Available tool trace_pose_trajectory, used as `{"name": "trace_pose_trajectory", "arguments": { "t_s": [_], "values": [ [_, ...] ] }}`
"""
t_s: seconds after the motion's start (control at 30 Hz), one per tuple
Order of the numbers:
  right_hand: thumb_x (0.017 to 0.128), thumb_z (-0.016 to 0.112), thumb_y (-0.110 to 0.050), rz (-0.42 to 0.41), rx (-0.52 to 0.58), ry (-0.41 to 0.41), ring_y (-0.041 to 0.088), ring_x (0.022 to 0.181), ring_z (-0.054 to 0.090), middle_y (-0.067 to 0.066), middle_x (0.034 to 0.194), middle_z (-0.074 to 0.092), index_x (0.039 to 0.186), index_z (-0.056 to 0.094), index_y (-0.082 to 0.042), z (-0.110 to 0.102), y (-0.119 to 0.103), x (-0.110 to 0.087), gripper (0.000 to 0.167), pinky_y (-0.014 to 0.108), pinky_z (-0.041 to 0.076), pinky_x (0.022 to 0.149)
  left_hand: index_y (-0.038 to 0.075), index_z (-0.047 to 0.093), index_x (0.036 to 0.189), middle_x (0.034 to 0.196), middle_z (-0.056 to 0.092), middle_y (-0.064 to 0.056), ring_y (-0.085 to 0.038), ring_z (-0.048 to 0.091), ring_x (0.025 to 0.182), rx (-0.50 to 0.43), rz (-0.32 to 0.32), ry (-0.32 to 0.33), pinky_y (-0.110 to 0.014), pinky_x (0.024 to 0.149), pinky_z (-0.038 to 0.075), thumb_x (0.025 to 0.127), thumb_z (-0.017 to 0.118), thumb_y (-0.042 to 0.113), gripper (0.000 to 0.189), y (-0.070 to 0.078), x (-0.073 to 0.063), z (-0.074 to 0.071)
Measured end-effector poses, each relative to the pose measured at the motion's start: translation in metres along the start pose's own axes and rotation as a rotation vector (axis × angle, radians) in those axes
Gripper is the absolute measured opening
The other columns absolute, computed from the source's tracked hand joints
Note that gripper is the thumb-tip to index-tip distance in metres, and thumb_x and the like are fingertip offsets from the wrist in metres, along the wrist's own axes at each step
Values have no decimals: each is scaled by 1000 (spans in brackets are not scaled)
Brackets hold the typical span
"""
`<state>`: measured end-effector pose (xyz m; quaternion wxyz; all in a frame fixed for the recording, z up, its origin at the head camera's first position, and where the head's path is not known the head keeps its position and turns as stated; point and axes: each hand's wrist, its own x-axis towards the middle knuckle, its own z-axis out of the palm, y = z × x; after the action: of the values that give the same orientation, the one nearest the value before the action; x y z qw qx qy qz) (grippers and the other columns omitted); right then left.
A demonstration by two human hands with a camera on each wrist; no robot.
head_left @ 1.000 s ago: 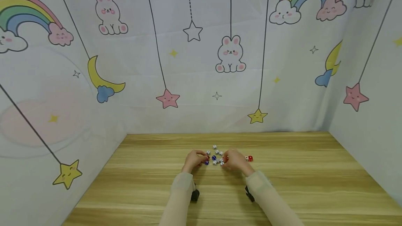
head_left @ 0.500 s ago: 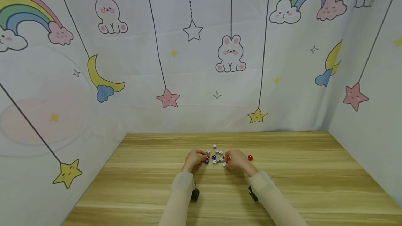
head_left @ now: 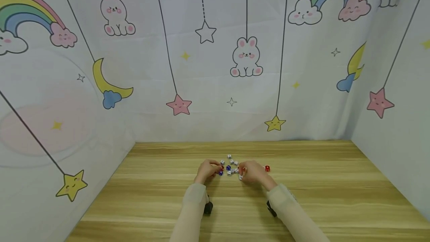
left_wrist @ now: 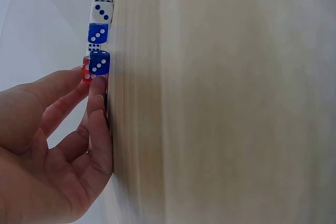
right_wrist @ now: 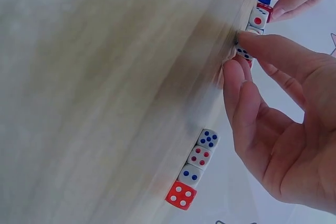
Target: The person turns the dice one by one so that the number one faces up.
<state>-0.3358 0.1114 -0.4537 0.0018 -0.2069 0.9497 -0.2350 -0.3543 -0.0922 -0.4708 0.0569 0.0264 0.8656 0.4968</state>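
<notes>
My left hand rests on the table at the left of a loose cluster of dice. Its thumb and forefinger pinch a red die, while a blue die sits right at the fingertips. On the cluster's other side is my right hand, thumb and fingers around a white die with blue pips; the fingers partly cover it. Between the hands lie several white dice and another blue die.
Right of my right hand stands a short row of white dice ending in a red die; the hand hides most of it in the head view. A single white die lies farthest back on the wooden table. A patterned cloth hangs behind.
My right hand has shifted slightly right, drawing a white die away from the cluster and now covering the white end of the row. The left hand has stayed put.
</notes>
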Motion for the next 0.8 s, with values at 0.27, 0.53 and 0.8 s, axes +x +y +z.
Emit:
{"name": "trace_pose_trajectory", "arguments": {
  "t_s": [0.27,0.53,0.8],
  "values": [
    [61,66,2,-35,31,-7,11,53,45,-2,65,55,67,58,-11,-1,0,-3,16,24,32,47,3,66,96,69,64,-7,-8,46,48,-14,-9,-1,-20,44,37,86,58,15,18,0,0,-1],
    [65,71,-4,17,70,-7,11,55,48,0,66,57,72,59,-13,-2,2,-4,17,26,35,48,3,66,95,69,64,-7,-8,45,48,-10,-3,0,-20,44,37,86,58,14,17,-1,2,0],
    [69,72,-8,31,93,-14,10,55,49,1,67,58,72,62,-11,-1,2,-5,11,24,38,49,3,66,96,70,64,-8,-8,45,48,-21,-8,-3,-20,44,37,86,58,16,18,0,0,-1]
  ]
}}
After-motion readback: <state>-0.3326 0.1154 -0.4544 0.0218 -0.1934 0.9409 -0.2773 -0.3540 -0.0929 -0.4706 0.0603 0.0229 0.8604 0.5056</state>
